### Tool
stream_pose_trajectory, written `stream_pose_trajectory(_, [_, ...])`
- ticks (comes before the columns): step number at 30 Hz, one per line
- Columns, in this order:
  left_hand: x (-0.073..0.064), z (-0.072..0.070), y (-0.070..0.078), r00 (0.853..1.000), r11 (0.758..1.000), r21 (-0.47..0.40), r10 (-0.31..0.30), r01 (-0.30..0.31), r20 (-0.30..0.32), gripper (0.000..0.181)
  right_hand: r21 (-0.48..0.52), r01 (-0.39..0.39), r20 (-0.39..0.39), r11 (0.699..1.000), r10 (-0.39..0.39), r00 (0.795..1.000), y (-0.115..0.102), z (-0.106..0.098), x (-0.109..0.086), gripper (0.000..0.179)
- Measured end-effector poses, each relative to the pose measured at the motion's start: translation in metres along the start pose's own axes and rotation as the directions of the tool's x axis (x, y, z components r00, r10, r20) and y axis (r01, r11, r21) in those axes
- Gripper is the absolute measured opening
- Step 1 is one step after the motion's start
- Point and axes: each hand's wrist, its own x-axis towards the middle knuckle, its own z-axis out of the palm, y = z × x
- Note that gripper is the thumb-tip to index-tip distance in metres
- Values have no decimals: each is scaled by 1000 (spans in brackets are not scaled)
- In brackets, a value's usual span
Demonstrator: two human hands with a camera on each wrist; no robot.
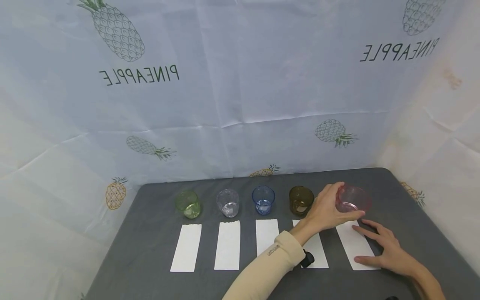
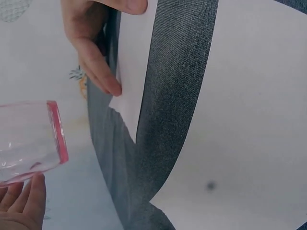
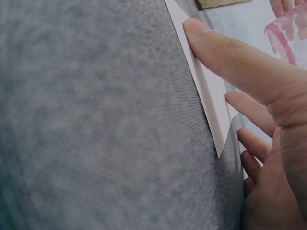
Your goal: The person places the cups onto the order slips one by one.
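My left hand (image 1: 330, 208) holds a clear pink glass (image 1: 353, 199) by its side at the right end of a row of glasses, with the thumb along the front. From the left wrist, the pink glass (image 2: 29, 143) shows with fingertips against it. Just in front of that glass lies a white paper strip (image 1: 354, 246). The right hand (image 1: 388, 250) is spread over this strip's right edge, fingers apart and fairly straight. The right wrist view has its thumb (image 3: 230, 52) on the paper (image 3: 211, 100).
Leftward along the row stand a brown glass (image 1: 301, 200), a blue glass (image 1: 263, 200), a clear glass (image 1: 228, 203) and a green glass (image 1: 188, 204). White strips (image 1: 227, 246) lie in front of them on the grey table (image 1: 142, 250). A pineapple-print curtain (image 1: 262, 91) hangs behind.
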Motion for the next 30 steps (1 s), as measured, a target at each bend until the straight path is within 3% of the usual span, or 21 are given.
stream_pose_trajectory(11, [-11, -6, 1, 999, 999, 40, 37, -36, -29, 74, 15, -26, 40, 1000, 26, 999, 2, 0, -2, 93])
stream_pose_trajectory(25, [-25, 0, 6, 998, 1000, -5, 28, -28, 53, 77, -57, -183, 120, 981, 189, 975, 4, -3, -2, 86])
stream_pose_trajectory(30, [-28, 5, 8, 997, 999, 21, 30, -32, 69, 77, 1, -143, 89, 990, 143, 986, 4, 0, -4, 91])
